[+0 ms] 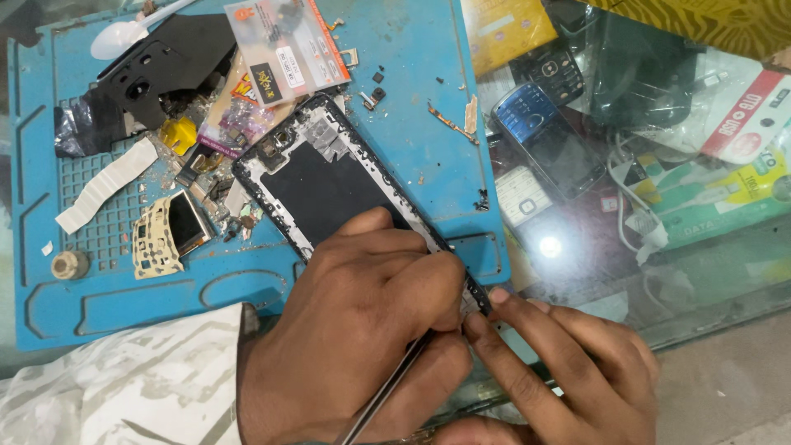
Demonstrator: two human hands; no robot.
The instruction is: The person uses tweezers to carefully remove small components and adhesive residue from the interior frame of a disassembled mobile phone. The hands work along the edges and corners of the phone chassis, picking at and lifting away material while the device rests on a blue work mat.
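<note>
An opened phone frame (pixel 329 185), black inside with a bare metal rim, lies slanted on a blue repair mat (pixel 412 99). My left hand (pixel 354 330), in a pale patterned sleeve, covers the frame's near end and grips a thin metal tool (pixel 387 391) like a pen. The tool's tip is hidden under the fingers at the frame's lower edge. My right hand (pixel 560 363) comes in from the lower right, its fingertips pinching that same lower corner of the frame.
Loose parts crowd the mat's left half: a black back cover (pixel 173 62), a card package (pixel 284 49), a yellow piece (pixel 179 134), a white strip (pixel 107 185), a small cream module (pixel 169 231), and tiny screws. On the right, a glass counter (pixel 700 272) shows keypad phones (pixel 548 136) and boxes beneath.
</note>
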